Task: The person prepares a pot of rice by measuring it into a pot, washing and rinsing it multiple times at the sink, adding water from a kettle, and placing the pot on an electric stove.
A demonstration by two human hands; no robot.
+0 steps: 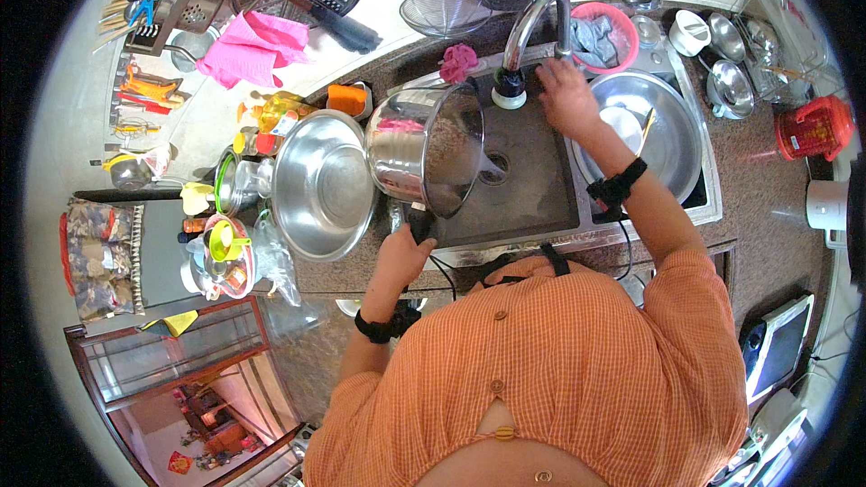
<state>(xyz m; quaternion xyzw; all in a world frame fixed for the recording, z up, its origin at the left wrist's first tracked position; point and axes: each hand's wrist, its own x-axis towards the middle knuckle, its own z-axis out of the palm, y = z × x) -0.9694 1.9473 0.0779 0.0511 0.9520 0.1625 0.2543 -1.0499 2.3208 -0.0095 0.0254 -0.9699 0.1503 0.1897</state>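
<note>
My left hand point(403, 256) grips the black handle of a shiny stainless steel pot point(399, 142). The pot is tipped on its side over the left part of the dark sink point(528, 196), mouth towards the drain point(495, 168). A pale streak, perhaps water, shows between its rim and the drain. By the base of the chrome faucet point(524, 30) is my right hand point(568, 96), fingers a little apart; whether they touch the faucet cannot be told. The spout's white-ringed head point(508, 97) points down into the sink. No stream is visible below it.
A wide steel basin point(325, 210) sits left of the pot. In the right sink bowl rests another steel basin point(680, 149), below my right forearm. A pink tub point(626, 27) with a grey cloth stands behind it. A red pitcher point(812, 128) is far right.
</note>
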